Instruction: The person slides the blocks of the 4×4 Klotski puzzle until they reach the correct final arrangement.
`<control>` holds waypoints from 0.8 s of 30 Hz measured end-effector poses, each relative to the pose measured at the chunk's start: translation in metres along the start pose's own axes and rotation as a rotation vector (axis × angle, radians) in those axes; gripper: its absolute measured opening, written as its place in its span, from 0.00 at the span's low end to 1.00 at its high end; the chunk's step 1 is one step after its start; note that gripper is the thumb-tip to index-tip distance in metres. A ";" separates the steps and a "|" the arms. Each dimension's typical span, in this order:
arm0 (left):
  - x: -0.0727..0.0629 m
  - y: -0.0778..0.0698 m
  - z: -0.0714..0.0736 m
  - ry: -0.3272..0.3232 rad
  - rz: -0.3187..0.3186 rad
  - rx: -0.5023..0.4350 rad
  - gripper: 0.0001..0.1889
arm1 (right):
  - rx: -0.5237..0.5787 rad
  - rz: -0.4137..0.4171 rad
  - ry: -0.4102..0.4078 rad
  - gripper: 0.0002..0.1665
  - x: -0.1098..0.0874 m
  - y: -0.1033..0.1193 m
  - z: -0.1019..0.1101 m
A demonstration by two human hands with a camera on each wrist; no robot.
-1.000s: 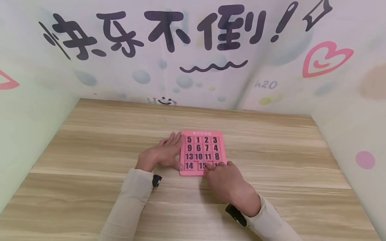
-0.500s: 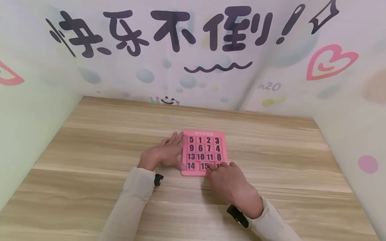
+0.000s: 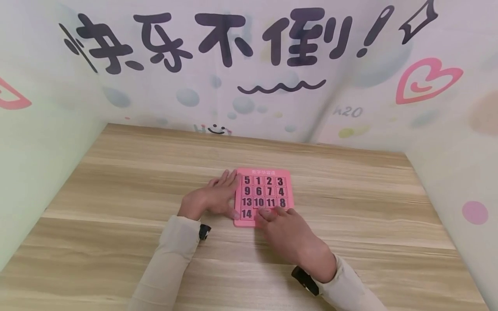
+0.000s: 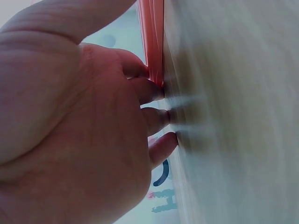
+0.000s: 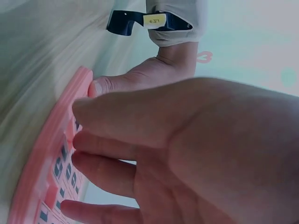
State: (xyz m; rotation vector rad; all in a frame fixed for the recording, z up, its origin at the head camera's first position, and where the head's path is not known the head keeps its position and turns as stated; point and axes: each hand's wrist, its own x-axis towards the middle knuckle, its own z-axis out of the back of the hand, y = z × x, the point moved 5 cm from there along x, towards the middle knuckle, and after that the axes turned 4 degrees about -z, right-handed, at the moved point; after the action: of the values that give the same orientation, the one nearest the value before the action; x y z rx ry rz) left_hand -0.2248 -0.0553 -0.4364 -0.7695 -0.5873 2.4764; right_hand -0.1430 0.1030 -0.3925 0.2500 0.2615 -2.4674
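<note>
A pink sliding number puzzle [image 3: 264, 191] lies flat on the wooden tabletop. Along its left edge rests my left hand [image 3: 218, 198], fingers spread near the upper corner and thumb near the lower one. In the left wrist view, the fingertips of the left hand [image 4: 88, 135] touch the table and the puzzle's side [image 4: 155, 42]. My right hand [image 3: 289, 233] covers most of the bottom row, its fingertips on the tiles right of tile 14 [image 3: 246, 214]. Fairly straight fingers of the right hand [image 5: 187, 154] reach the puzzle face in the right wrist view. The tiles beneath them are hidden.
The wooden table [image 3: 155, 151] extends around the puzzle on all sides. A white printed backdrop [image 3: 210, 99] with black lettering rises behind it, and pale side walls stand left and right. A black band [image 3: 305, 280] sits on the right wrist, another [image 3: 204, 232] on the left.
My right fingers have shifted slightly left along the bottom row, covering tile 15, which showed before. The left hand stays on the puzzle's edge. Since the oldest frame, the head view has shifted slightly.
</note>
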 end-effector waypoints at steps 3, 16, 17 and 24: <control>0.000 0.001 0.000 0.000 0.000 0.002 0.62 | -0.011 0.008 0.003 0.23 0.000 0.002 -0.001; -0.001 0.000 -0.001 0.003 -0.006 -0.001 0.62 | -0.063 -0.027 0.070 0.21 -0.001 -0.004 -0.003; -0.002 0.000 -0.001 0.002 -0.006 -0.003 0.62 | -0.064 -0.027 0.066 0.21 -0.001 -0.005 -0.002; -0.001 0.001 -0.001 0.008 0.006 -0.002 0.62 | -0.052 -0.042 0.054 0.14 -0.003 -0.008 0.001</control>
State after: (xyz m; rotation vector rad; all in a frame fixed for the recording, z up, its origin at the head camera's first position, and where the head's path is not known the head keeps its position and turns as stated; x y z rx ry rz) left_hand -0.2241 -0.0564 -0.4375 -0.7831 -0.5853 2.4770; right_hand -0.1457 0.1102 -0.3896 0.2923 0.3566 -2.4936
